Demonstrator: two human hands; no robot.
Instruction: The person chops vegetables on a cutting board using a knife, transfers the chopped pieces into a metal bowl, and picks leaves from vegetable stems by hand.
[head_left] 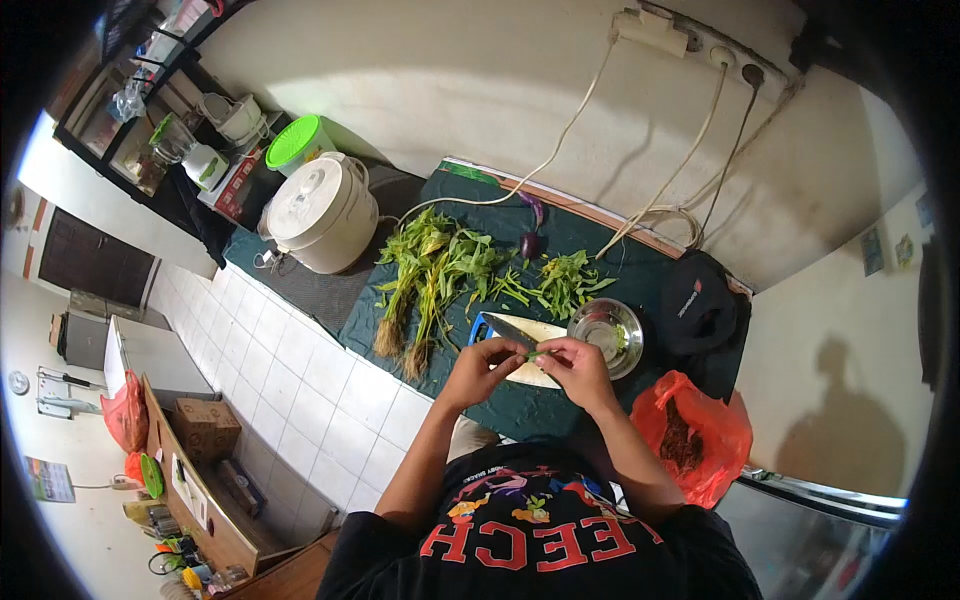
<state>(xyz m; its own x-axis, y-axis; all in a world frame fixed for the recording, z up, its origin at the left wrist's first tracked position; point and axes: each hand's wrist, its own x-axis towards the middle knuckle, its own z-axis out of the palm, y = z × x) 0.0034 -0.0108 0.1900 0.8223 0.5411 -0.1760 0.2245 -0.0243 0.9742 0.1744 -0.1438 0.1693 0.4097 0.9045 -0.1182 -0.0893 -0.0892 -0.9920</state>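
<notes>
My left hand point(482, 372) and my right hand point(582, 372) meet over the white cutting board point(545, 378), their fingers pinching a small piece of green stem point(534, 356). A knife point(509, 331) lies across the blue-edged end of the board, just beyond my left fingers. Right of the board stands a round metal bowl point(638, 352), close to my right hand. Rooted leafy greens point(430, 265) lie in a bunch to the left. A smaller pile of picked leaves point(566, 285) sits behind the board, with a purple eggplant point(530, 243) farther back.
A black cap point(697, 303) rests at the right of the green-covered table point(385, 365). An open red plastic bag point(735, 440) with brown contents is beside my right forearm. A white rice cooker point(325, 215) stands back left. Cords hang from wall sockets point(722, 57).
</notes>
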